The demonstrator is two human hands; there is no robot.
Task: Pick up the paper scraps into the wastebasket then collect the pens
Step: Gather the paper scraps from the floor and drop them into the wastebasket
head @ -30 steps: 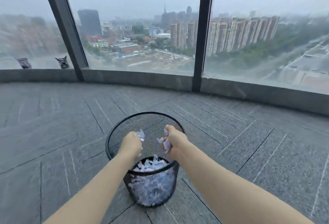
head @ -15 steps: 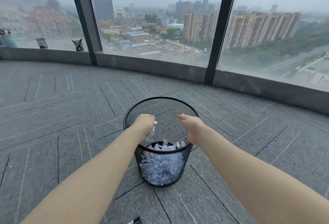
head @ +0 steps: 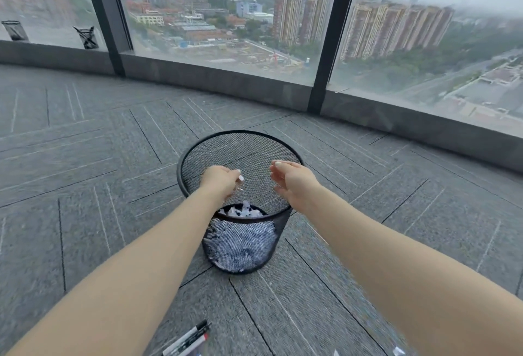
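Note:
A black mesh wastebasket (head: 240,140) stands on the grey carpet, partly filled with white paper scraps (head: 243,211). Both my hands hover over its mouth. My left hand (head: 222,181) points fingers down, with a small white scrap (head: 241,179) at its fingertips; whether the scrap is still pinched or falling is unclear. My right hand (head: 294,183) is open, fingers spread, with nothing in it. Several pens (head: 188,340) lie on the floor at the bottom edge, near my left forearm. Two small paper scraps (head: 397,351) lie on the floor at the bottom right.
Floor-to-ceiling windows with dark frames (head: 325,44) and a low grey sill (head: 226,84) curve behind the basket. Two black objects (head: 87,37) stand on the far left by the glass. Grey carpet tiles (head: 85,172) surround the basket.
Both hands held paper scraps over the basket a second ago; the right hand has opened and is bare, the left has let most drop. The view tilted down, revealing the pens.

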